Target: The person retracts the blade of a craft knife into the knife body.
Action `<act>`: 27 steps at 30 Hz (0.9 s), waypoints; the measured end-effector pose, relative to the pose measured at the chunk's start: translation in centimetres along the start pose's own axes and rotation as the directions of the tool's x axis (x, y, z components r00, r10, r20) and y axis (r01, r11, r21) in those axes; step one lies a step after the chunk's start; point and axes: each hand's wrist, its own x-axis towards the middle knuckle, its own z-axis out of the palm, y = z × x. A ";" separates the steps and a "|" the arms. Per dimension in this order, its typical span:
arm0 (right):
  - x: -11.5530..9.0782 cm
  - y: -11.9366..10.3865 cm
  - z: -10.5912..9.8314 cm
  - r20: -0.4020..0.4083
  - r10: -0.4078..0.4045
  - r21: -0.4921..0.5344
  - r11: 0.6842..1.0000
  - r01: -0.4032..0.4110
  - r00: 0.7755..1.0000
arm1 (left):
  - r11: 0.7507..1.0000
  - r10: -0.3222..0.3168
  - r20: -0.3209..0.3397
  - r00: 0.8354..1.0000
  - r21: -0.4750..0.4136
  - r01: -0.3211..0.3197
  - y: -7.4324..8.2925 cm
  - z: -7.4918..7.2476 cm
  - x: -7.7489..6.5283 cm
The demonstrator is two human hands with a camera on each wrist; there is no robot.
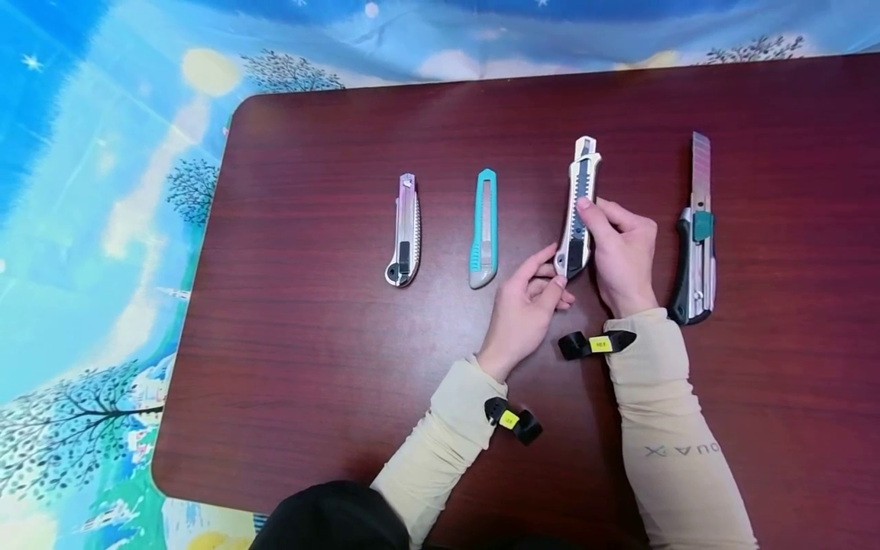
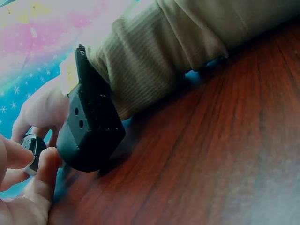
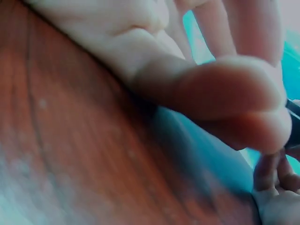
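Several utility knives lie in a row on a dark red wooden table (image 1: 344,367). My right hand (image 1: 622,252) holds the white and black knife (image 1: 579,206), thumb on its slider, a short bit of blade showing at the far tip. My left hand (image 1: 529,302) pinches that knife's near black end (image 2: 33,149) with thumb and fingers. A silver knife (image 1: 404,231) and a teal knife (image 1: 484,229) lie to the left. At the right lies a black and silver knife (image 1: 696,252) with its long blade (image 1: 700,164) extended.
A blue patterned cloth (image 1: 89,229) covers the floor round the table. Black straps with yellow tags (image 1: 596,344) sit at both wrists over beige sleeves. The table's left edge and rounded corners are in the head view.
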 end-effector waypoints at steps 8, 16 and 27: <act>0.0 -0.2 0.0 -0.094 0.002 -0.130 0.991 -0.015 0.996 | 0.999 -0.002 -0.001 1.000 0.045 0.002 -0.1 0.3 -0.2; -0.4 -0.9 0.6 -0.079 -0.013 -0.233 0.972 -0.006 0.997 | 0.996 0.052 -0.065 0.997 0.076 -0.047 -1.4 0.8 -0.1; -0.2 -0.5 0.0 -0.034 0.009 -0.525 0.850 -0.026 0.999 | 0.977 0.063 -0.087 0.994 0.210 -0.043 -3.0 0.9 0.3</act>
